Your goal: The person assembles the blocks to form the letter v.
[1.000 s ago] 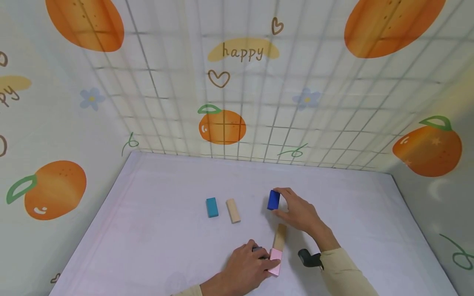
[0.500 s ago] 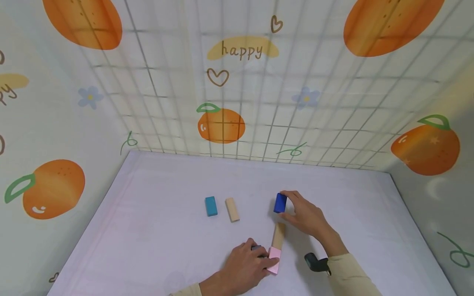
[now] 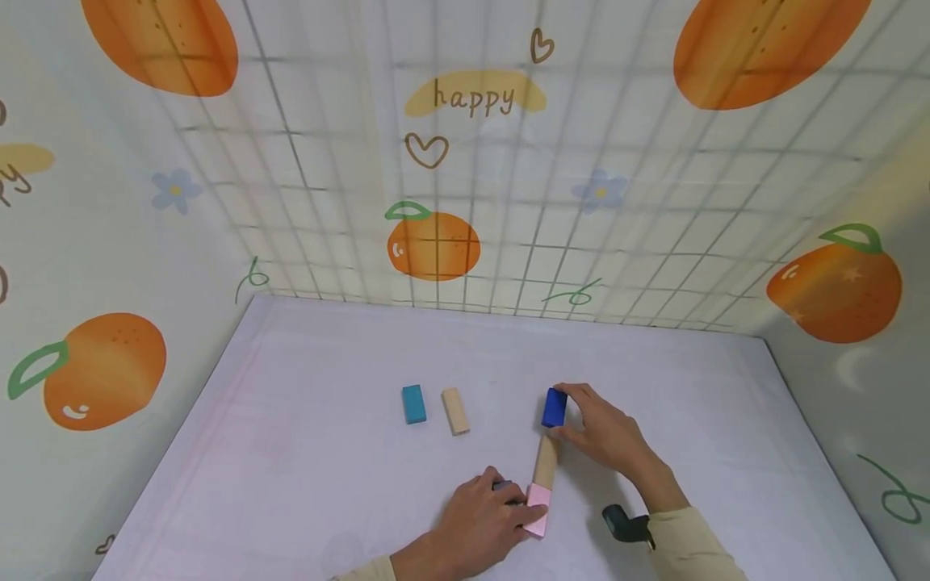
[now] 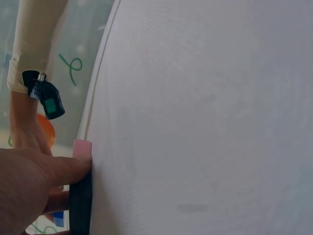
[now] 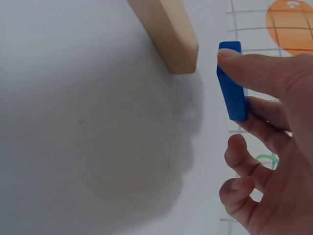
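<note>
My right hand point(image 3: 610, 436) pinches a blue block point(image 3: 555, 408) between thumb and fingertips, just beyond the far end of a natural wooden block point(image 3: 546, 464). In the right wrist view the blue block point(image 5: 233, 95) stands apart from the wooden block's end point(image 5: 178, 49), and the two lower fingers are curled away from it. A pink block point(image 3: 539, 495) continues the row toward me, end to end with the wooden one. My left hand point(image 3: 475, 520) grips a dark block point(image 4: 80, 205) beside the pink block, its thumb lying across the pink block. Fingers hide most of the dark block from above.
Left of the row, a teal block point(image 3: 414, 404) and a second wooden block point(image 3: 456, 411) lie on the white table point(image 3: 312, 452). A dark wrist camera point(image 3: 625, 524) hangs from the right sleeve. Patterned cloth walls point(image 3: 320, 242) stand behind and at both sides.
My right hand has carried the blue block to the right, then slightly toward me, closer to the wooden block's far end. The left hand has stayed in place.
</note>
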Tool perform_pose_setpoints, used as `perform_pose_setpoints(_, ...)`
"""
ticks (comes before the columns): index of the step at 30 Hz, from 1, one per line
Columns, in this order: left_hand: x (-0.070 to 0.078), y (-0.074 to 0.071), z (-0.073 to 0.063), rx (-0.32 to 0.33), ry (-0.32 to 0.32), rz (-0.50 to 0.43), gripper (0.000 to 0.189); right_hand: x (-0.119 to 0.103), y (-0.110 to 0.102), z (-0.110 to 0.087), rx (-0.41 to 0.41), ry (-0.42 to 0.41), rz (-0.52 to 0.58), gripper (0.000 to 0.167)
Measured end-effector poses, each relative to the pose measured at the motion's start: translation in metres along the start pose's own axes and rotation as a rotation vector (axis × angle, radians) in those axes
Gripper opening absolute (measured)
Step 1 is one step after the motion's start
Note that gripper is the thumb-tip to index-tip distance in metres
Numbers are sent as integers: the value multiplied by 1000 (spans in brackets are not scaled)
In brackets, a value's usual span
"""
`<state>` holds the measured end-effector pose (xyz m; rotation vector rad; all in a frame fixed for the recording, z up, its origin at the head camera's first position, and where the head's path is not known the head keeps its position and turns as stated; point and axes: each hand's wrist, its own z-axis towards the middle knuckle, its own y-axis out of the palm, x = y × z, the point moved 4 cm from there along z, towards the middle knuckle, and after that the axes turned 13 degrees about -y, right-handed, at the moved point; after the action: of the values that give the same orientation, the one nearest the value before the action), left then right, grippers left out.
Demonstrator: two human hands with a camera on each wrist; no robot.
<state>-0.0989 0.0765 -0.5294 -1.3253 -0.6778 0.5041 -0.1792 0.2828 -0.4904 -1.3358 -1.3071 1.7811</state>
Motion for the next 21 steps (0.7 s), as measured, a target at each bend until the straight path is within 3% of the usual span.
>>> perform_pose_setpoints(21, 0, 1, -1, 18, 5, -24, 39, 7, 11, -5, -45, 22, 18, 67)
